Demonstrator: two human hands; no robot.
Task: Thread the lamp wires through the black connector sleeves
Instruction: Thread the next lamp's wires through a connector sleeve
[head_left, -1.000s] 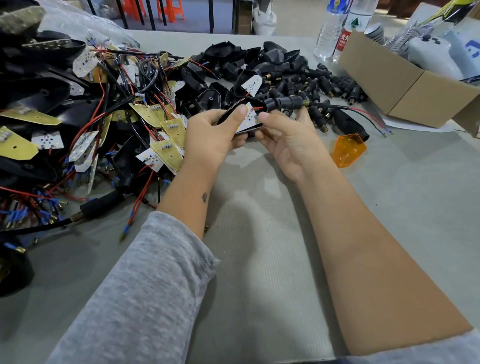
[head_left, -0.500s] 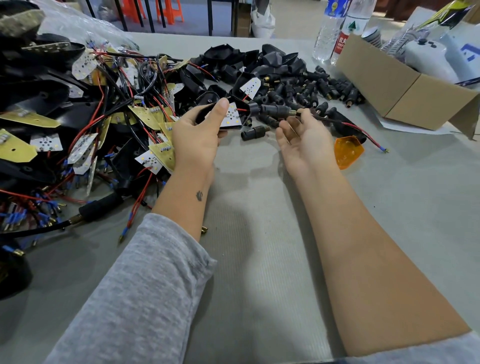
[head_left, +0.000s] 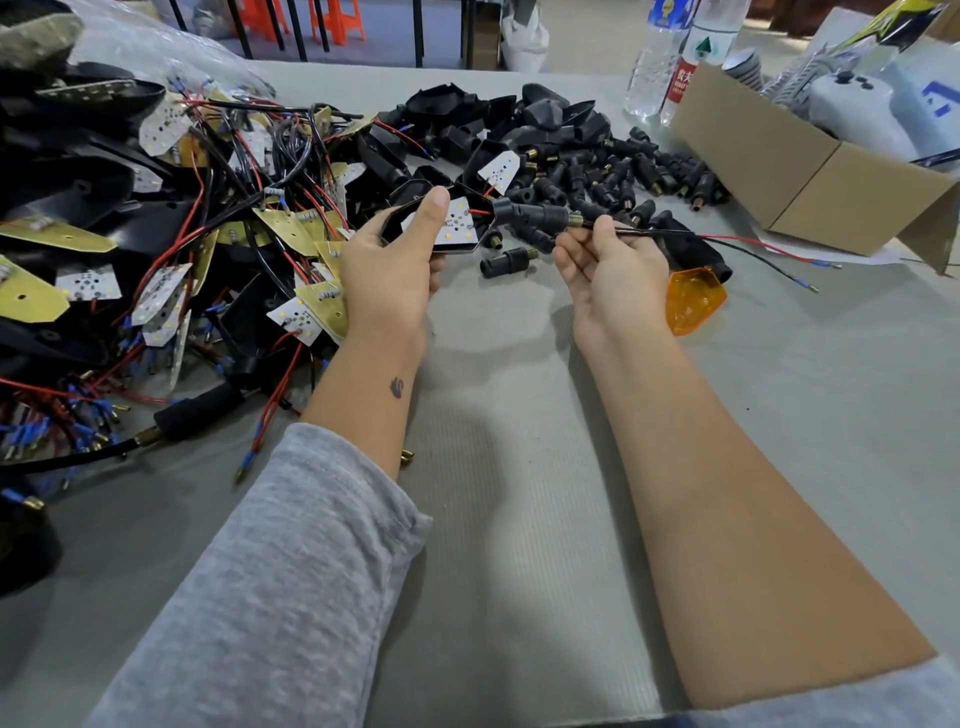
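Left hand (head_left: 387, 270) is clamped around a black lamp shell (head_left: 441, 223), thumb pressed on its white LED board. A black sleeve (head_left: 530, 214) sits right at the shell's right edge, already on the wires (head_left: 748, 247). Right hand (head_left: 610, 265) pinches those wires just past the sleeve's brass tip; their ends trail off toward the cardboard box (head_left: 789, 171). Orange lens (head_left: 693, 299) lies just right of that hand. Behind the box, two water bottles (head_left: 670, 57); red label, writing too blurry to read.
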